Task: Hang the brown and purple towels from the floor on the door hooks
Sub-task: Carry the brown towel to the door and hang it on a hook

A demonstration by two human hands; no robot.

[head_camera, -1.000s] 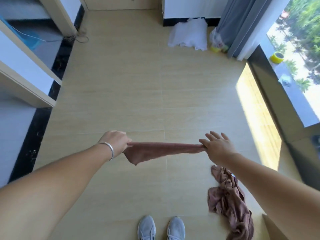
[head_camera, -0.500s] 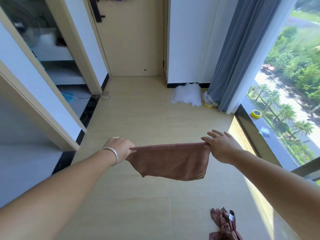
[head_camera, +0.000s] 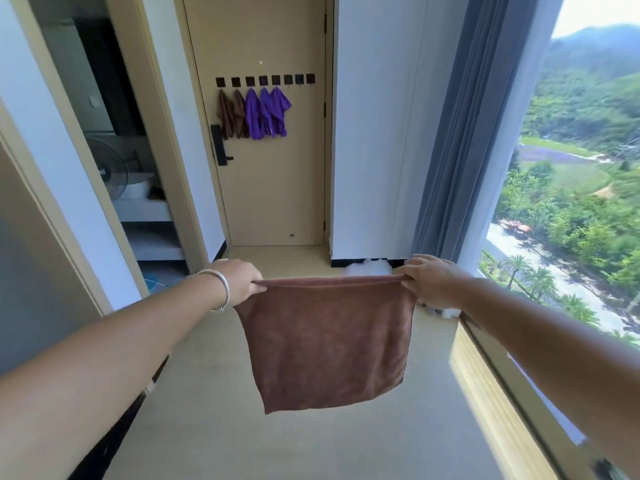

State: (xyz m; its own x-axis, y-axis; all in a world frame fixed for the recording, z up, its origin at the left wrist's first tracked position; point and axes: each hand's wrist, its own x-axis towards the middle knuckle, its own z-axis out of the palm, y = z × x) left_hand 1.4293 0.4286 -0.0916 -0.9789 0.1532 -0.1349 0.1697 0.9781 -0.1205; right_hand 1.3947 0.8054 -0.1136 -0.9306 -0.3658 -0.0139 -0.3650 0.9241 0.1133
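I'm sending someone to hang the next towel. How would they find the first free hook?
Look at the beige door at the end of the hall, with a row of black hooks above its handle. Five towels hang from the left ones; the first free hook is the bare one just right of the last purple towel.

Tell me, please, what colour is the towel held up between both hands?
Brown; the towel shows best in the head view.

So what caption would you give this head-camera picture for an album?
Both hands, left and right, hold a brown towel stretched out facing the door hooks, where five towels hang.
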